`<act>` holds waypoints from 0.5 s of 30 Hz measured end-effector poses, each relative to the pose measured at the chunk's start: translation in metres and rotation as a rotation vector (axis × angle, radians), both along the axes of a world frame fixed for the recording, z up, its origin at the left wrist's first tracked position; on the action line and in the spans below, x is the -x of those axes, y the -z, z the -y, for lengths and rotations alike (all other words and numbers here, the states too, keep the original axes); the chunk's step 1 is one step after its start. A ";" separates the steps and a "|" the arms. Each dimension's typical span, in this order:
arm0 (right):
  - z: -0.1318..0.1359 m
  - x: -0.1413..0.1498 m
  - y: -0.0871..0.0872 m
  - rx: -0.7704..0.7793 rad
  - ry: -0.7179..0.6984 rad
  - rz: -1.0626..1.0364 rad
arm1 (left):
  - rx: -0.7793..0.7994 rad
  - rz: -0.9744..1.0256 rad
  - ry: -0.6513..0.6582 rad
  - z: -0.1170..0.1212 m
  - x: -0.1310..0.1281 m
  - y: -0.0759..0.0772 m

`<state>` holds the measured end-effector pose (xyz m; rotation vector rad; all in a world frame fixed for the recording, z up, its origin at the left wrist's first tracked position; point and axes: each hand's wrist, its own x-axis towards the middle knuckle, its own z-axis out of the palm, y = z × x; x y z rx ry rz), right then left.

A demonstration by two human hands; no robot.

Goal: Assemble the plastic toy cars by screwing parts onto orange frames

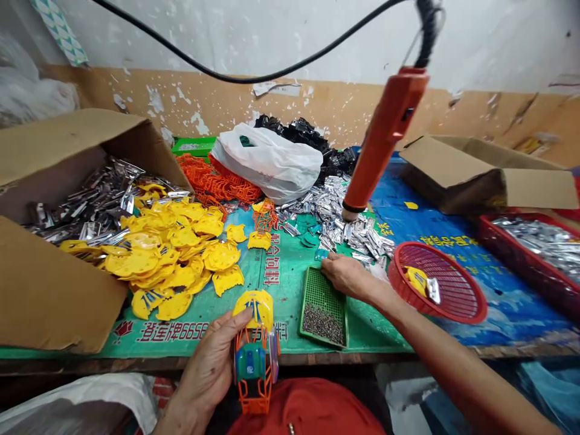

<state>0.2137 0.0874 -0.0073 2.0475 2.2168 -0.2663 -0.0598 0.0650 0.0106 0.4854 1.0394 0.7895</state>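
Observation:
My left hand [211, 362] is closed around a toy car body [254, 396] near the table's front edge. It has an orange plastic frame, a yellow hood piece under my thumb and a green piece in the middle. My right hand [348, 275] reaches forward over the far end of a green tray [305, 302], its fingers bent together beside loose silver pieces [338, 232]. What lies between those fingertips is hidden. Small screws [322, 323] fill the tray's near half. Dark green pieces [309, 229] lie just beyond the tray.
An orange electric screwdriver [385, 142] hangs from a cable, its tip over the silver pieces. Yellow parts [181, 241] spill beside a cardboard box [54, 290]. Orange frames [212, 181] lie by a white bag [272, 163]. A red basket [475, 302] stands right.

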 end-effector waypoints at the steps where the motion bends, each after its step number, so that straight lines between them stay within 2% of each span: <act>1: 0.005 -0.007 0.001 -0.003 0.020 -0.024 | -0.004 -0.001 0.005 0.000 0.000 0.001; 5: 0.035 -0.028 0.007 -0.051 0.141 -0.123 | -0.010 -0.028 -0.001 -0.002 -0.002 0.003; 8: 0.055 -0.035 0.012 -0.109 0.264 -0.193 | -0.016 -0.045 -0.009 -0.004 -0.004 0.003; 15: 0.071 -0.016 0.020 -0.200 0.411 -0.361 | -0.001 -0.093 -0.077 -0.010 -0.007 0.000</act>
